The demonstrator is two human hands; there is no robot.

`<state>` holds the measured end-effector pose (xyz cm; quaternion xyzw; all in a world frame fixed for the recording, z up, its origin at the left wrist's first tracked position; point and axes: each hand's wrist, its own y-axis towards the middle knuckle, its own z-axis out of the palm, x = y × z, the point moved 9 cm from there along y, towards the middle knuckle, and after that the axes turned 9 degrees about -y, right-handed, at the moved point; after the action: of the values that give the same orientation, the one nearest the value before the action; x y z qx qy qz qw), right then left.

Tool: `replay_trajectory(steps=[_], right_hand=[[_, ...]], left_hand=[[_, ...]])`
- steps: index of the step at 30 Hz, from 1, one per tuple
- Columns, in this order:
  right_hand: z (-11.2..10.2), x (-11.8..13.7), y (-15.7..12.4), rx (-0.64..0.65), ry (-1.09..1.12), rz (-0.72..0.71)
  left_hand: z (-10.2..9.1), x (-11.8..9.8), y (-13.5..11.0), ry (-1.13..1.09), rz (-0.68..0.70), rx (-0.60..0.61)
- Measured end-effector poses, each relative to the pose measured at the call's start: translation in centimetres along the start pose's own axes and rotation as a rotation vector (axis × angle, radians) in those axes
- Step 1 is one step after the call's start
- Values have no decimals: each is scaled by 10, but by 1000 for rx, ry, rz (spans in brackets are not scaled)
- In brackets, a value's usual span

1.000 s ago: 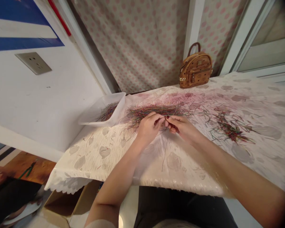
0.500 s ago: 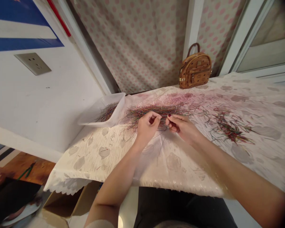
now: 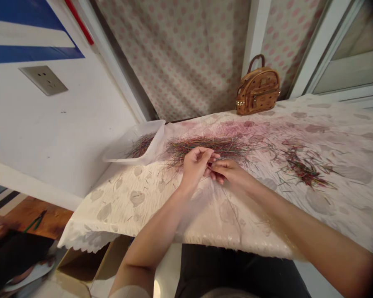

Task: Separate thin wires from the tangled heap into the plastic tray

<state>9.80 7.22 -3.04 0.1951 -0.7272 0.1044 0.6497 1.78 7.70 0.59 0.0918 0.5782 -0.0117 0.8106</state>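
Observation:
A long heap of thin, multicoloured wires [image 3: 217, 142] lies across the table in front of me. At its near edge my left hand [image 3: 196, 163] is closed, thumb and forefinger pinched together. My right hand [image 3: 226, 170] is closed too, its fingertips touching or almost touching the left hand's fingers. Between them they hold a thin wire, mostly hidden by the fingers; a faint strand trails below the hands towards the table's front edge. To the right, a loose pile of short wire pieces [image 3: 304, 167] lies on the patterned tablecloth [image 3: 136, 198].
A translucent plastic tray [image 3: 155, 145] with more wires stands left of the heap. At the back right sits a brown mini backpack [image 3: 257, 93]. Below left are an open cardboard box [image 3: 81, 265], green-handled pliers [image 3: 35, 222] and part of another person [image 3: 18, 256].
My right hand has moved left and slightly nearer to me, so the hands now meet. The left hand's fingers have shifted a little to the right.

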Motion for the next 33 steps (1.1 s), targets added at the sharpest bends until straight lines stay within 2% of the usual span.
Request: replay_trajectory(steps=[6,9,11,13,15,17,20,23,28,31,33], right_hand=[[4,-4,2,18,-55,11],[0,2,2,34,-143,-25],[-12,11,0,-41,-184,-87],[-30,22,-3,-183,-188,-155],[-45,31,-8,-307,-179,-205],[-52,36,-11,-366,-183,-236],[-52,41,-14,-402,-246,-266],[-51,50,-21,-463,-408,-330],[-41,76,-38,-546,-708,-621],[-41,81,-42,-571,-745,-700],[-44,80,-40,-574,-732,-695]], left_hand=[[11,4,-4,21,-19,96],[7,-3,-1,60,63,92],[2,-14,2,113,170,69],[-1,-21,4,168,248,59],[-1,-23,6,204,258,65],[-1,-21,6,217,227,72],[2,-18,5,221,189,75],[2,-17,4,244,170,68],[0,-19,6,322,190,83],[1,-18,6,390,216,127],[1,-17,6,425,222,149]])
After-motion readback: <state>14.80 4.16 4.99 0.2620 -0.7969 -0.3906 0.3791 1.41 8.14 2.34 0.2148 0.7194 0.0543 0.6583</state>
